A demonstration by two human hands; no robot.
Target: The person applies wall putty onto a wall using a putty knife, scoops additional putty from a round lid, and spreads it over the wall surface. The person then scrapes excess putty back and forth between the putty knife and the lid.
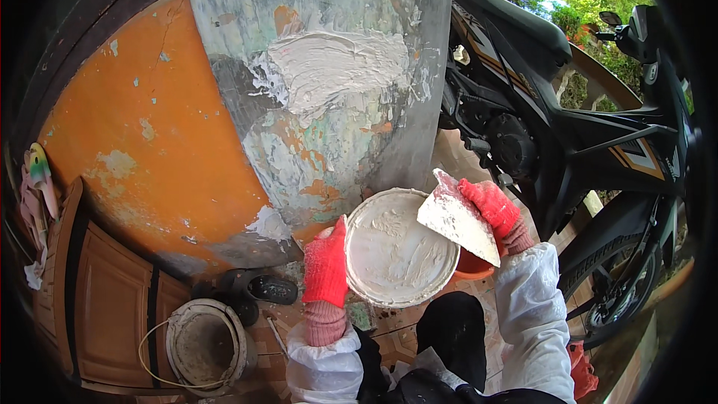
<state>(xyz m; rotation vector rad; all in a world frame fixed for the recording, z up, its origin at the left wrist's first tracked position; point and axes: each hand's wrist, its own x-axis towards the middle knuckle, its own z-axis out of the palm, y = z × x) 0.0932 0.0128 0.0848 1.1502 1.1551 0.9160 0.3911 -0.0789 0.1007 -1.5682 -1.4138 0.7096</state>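
My left hand [326,265], in a red knitted glove, is closed on the left rim of a round tub [396,298]. White putty [389,243] with ridges and smears fills the tub's inside. In my right hand [490,208], also gloved in red, is a wide, flat putty scraper [458,218] coated with white putty. The scraper's blade hangs over the tub's right edge; I cannot tell whether it touches. Ahead stands a wall column [314,157] with flaking grey, green and orange paint. Across its upper middle spreads a thick patch of wet-looking white putty [340,67].
A black motorcycle [553,120] stands close on the right. At the lower left are a dirty bucket [206,344] with a wire handle, dark footwear [271,289] and a wooden cabinet [112,307]. Orange wall [161,150] adjoins the column. Something orange [473,265] shows behind the tub.
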